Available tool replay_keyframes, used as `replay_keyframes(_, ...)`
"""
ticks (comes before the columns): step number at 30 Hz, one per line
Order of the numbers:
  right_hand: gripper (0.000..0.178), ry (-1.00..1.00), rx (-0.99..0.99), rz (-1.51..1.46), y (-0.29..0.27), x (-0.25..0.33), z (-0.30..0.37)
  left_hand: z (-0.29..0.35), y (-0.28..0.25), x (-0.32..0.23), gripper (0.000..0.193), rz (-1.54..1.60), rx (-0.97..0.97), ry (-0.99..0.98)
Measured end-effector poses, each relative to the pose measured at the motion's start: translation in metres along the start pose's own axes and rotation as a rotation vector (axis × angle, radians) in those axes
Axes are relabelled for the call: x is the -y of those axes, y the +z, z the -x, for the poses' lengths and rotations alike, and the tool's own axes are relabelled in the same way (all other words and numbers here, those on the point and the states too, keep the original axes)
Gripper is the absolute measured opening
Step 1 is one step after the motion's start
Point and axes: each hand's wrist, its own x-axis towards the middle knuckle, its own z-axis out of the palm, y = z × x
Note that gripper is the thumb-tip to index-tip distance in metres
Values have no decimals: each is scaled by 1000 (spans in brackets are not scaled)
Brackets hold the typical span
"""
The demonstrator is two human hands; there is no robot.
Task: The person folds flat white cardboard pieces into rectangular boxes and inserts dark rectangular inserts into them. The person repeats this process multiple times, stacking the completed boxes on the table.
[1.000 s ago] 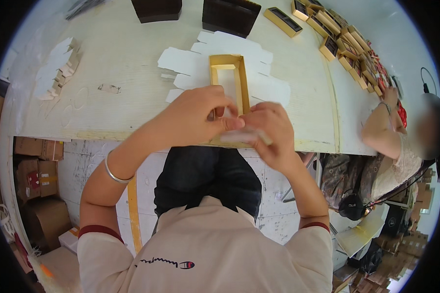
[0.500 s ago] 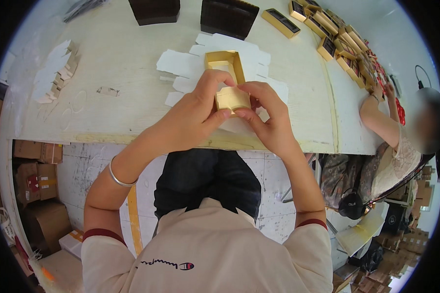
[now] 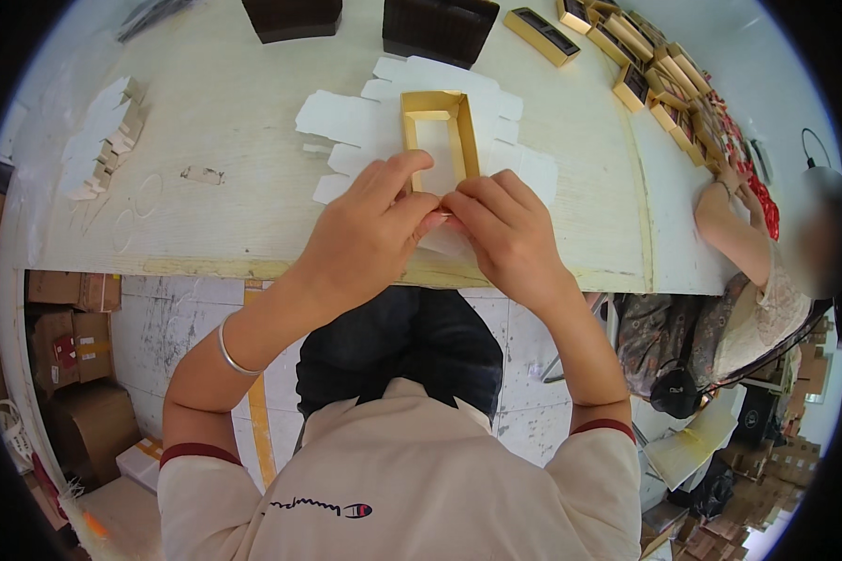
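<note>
A gold cardboard box [image 3: 469, 150] with a rectangular opening in its bottom panel lies on white die-cut card sheets [image 3: 355, 122] in front of me. My left hand [image 3: 376, 215] and my right hand [image 3: 505, 227] meet at its near end. Thumbs and fingers of both pinch that end wall, which they mostly cover. The far end and the right side of the box stand upright. Through the opening the white card underneath shows.
Two dark boxes [image 3: 440, 30] [image 3: 293, 19] stand at the back. Gold boxes with dark windows [image 3: 617, 42] are piled at the far right, beside a co-worker's arm [image 3: 728, 224]. Folded white card pieces [image 3: 103, 140] lie at left. The table's near edge [image 3: 206, 266] runs before my lap.
The gold flap that stood up between my hands is now folded down out of sight. My fingers have closed together at the near end, and more of the box's opening shows.
</note>
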Motion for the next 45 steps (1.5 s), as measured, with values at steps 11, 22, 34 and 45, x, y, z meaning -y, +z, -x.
replay_keyframes(11, 21, 295, 467, -531, -33, -33, -32, -31, -27, 8, 12, -147, 556, -1)
replay_keyframes(22, 27, 202, 298, -379, -38, -43, -10, -14, -41, 4, 39, -214, 252, -118)
replay_keyframes(34, 56, 355, 496, -690, -35, -33, -21, -17, -40, 20, 58, -8, 403, -105)
replay_keyframes(45, 48, 327, 183, -385, -47, -62, -53, 1, -47, 26, 62, -54, 224, -183)
